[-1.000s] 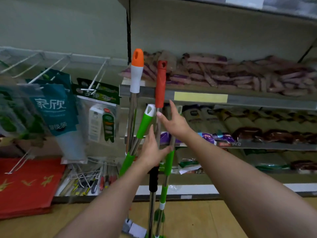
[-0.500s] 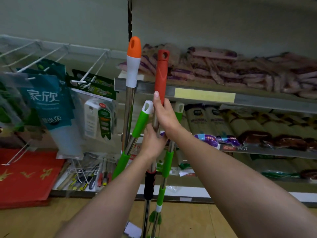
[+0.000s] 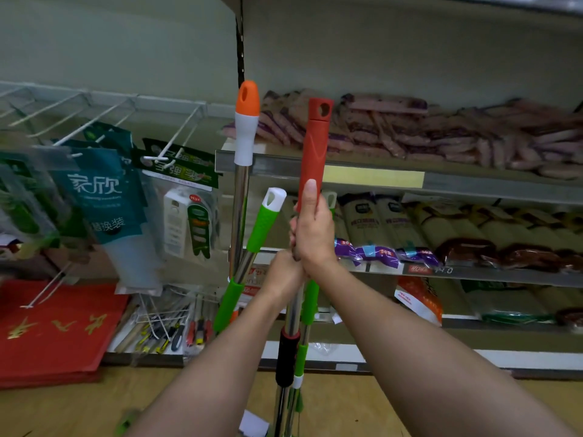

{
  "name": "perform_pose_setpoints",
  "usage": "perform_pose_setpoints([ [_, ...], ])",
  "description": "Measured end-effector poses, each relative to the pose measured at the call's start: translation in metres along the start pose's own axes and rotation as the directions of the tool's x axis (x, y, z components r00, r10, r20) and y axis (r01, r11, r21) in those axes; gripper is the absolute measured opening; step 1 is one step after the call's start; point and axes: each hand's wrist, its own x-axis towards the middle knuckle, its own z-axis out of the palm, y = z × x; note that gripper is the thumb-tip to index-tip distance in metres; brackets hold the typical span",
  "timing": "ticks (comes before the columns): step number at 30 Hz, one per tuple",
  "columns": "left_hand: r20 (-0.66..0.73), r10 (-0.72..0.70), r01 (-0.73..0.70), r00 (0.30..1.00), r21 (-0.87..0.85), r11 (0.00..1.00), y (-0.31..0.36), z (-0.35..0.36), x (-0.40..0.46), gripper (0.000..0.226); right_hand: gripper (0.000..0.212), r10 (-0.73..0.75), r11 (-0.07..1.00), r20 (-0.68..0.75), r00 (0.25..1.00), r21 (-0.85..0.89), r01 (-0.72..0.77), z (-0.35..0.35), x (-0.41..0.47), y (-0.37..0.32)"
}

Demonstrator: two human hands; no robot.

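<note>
Grip: both hands are closed round the red-handled pole (image 3: 315, 143); the right hand (image 3: 314, 228) is wrapped at the base of the red sleeve with the thumb laid up along it, and the left hand (image 3: 284, 275) is clasped round the steel shaft just below, touching the right.
Pole's place: it is held upright at centre frame, its black collar (image 3: 286, 357) below the hands.
Neighbours: a green-handled pole (image 3: 263, 222) is leaned just left of it, a second green pole (image 3: 310, 298) is crowded close behind the shaft, and an orange-capped pole (image 3: 246, 127) is stood further left.
Behind: a shelf edge (image 3: 473, 184) is seen at right.
Risk: if the held pole is lifted out, the crowded poles could be dragged over, or the hanging packs (image 3: 104, 200) at left struck.
Hidden: the lower ends of the poles are cut off at the bottom edge, and the left fingers are covered by the hand itself.
</note>
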Motion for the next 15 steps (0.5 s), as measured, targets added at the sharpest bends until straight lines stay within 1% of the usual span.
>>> perform_pose_setpoints([
  [3, -0.032, 0.004, -0.005, 0.999, -0.027, 1.0, 0.003, 0.0, -0.02, 0.034, 0.06, -0.047, 0.999, -0.039, 0.998, -0.025, 0.046, 0.001, -0.018, -0.008],
  [5, -0.06, 0.0, -0.007, 0.998, -0.118, 0.993, 0.002, -0.003, -0.036, 0.032, 0.061, -0.066, 0.997, -0.029, 0.997, -0.042, 0.064, 0.002, -0.033, -0.014],
  [8, -0.103, 0.028, -0.048, 0.994, -0.204, 0.978, 0.002, -0.01, -0.063, 0.042, 0.064, -0.104, 0.993, -0.009, 0.995, -0.062, 0.103, 0.0, -0.056, -0.025],
  [11, -0.112, 0.034, -0.064, 0.993, -0.276, 0.959, 0.008, -0.017, -0.092, 0.042, 0.06, -0.133, 0.991, 0.031, 0.991, -0.013, 0.133, -0.007, -0.084, -0.04],
  [15, -0.135, 0.099, -0.128, 0.986, -0.225, 0.966, 0.018, -0.039, -0.131, 0.042, 0.063, -0.172, 0.985, 0.084, 0.981, 0.006, 0.172, -0.006, -0.124, -0.073],
])
